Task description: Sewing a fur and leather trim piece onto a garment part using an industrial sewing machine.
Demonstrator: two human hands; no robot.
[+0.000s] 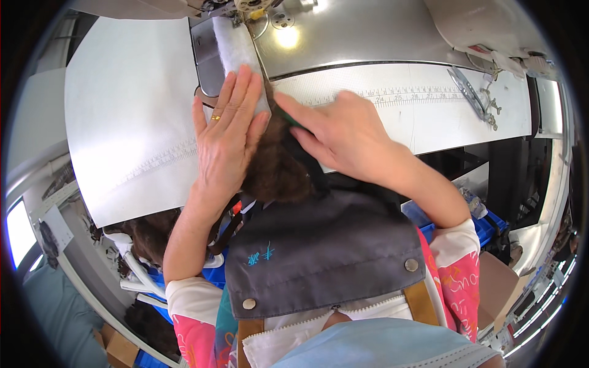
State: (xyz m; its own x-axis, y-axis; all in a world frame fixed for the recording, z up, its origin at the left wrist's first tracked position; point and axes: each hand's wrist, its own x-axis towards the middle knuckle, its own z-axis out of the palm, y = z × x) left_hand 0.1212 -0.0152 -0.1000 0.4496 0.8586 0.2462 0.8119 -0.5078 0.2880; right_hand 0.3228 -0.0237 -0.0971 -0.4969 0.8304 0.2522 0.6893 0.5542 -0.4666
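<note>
A strip of white fuzzy material (236,49) runs from under the sewing machine's presser foot (236,18) toward me, with dark brown fur (279,168) along its near right side and hanging over the table edge. My left hand (227,122) lies flat on the strip, fingers stretched out and a gold ring on one. Just right of the fur is my right hand (340,126), its index finger extended and its thumb curled in. Between them it grips a slim green thing (292,121), mostly hidden, whose kind I cannot make out.
The white sewing table (129,116) carries printed ruler scales, and a metal machine bed (362,34) lies behind. At the right rest a silver metal tool (467,92) and small metal parts (491,110). More brown fur (153,236) hangs below the table on the left. Blue bins (488,227) stand underneath.
</note>
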